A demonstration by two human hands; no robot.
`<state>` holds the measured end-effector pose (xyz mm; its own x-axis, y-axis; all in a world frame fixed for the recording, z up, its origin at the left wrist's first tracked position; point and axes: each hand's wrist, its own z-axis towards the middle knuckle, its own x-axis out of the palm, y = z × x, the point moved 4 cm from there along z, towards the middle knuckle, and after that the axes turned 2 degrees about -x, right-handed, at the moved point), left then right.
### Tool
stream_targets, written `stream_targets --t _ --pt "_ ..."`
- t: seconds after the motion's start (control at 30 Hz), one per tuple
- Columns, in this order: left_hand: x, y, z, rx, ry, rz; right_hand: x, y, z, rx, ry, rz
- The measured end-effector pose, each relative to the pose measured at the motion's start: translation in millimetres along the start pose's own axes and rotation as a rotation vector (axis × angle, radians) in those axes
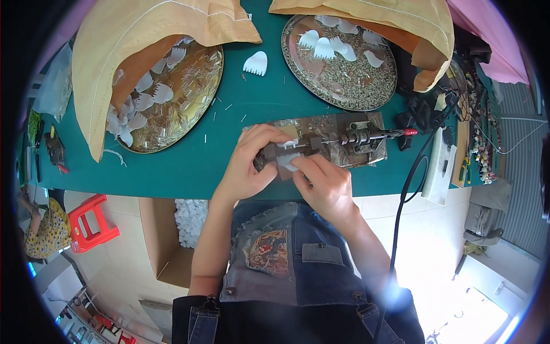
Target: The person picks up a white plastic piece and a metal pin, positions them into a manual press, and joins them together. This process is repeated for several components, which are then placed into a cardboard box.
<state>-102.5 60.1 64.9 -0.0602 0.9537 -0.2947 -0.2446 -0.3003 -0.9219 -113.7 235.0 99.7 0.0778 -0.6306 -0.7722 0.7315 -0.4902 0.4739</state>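
My right hand (pixel 325 182) pinches a white toothed plastic piece (pixel 285 161) at the left end of a small metal jig (pixel 312 143). My left hand (pixel 250 157) curls around that same end, its fingertips pressed on another small white part (pixel 291 143) seated there. The fingers cover much of both pieces. On the jig's right side is a toggle clamp (pixel 361 137), whose rod points toward my hands and whose handle ends in a red tip (pixel 410 132). A single white toothed piece (pixel 255 63) lies on the green table beyond my hands.
A round tray (pixel 197 106) of thin metal pins and white pieces stands at left, another (pixel 366 94) of tiny metal parts at right. Paper bags (pixel 166 23) partly cover both. A black cable (pixel 399 218) hangs at right. Below sits a cardboard box (pixel 157 229) of white pieces.
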Motion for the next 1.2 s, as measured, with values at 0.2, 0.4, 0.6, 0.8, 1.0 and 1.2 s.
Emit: stream_targets --t 0.2,0.4,0.6,0.8,1.0,1.2 --pt "4.4 5.4 -4.9 0.008 -0.033 -0.007 11.7 -10.1 -23.3 -0.137 -0.086 -0.009" --pt "4.6 5.1 -3.9 0.005 -0.026 -0.007 1.9 -6.7 -35.4 -0.252 -0.068 -0.016" --pt "4.3 5.7 -5.6 -0.012 -0.024 0.007 -56.1 -9.3 -3.5 -0.140 -0.157 0.043" --pt "5.9 2.9 -5.1 -0.001 -0.038 0.002 -86.0 -106.6 63.0 0.547 0.017 0.030" --pt "5.4 0.2 -3.1 0.028 -0.038 0.017 -98.0 -59.9 60.7 0.302 0.023 0.082" --pt "1.7 5.8 -5.5 0.046 -0.022 0.012 -49.4 -1.7 39.4 -0.060 0.310 0.146"
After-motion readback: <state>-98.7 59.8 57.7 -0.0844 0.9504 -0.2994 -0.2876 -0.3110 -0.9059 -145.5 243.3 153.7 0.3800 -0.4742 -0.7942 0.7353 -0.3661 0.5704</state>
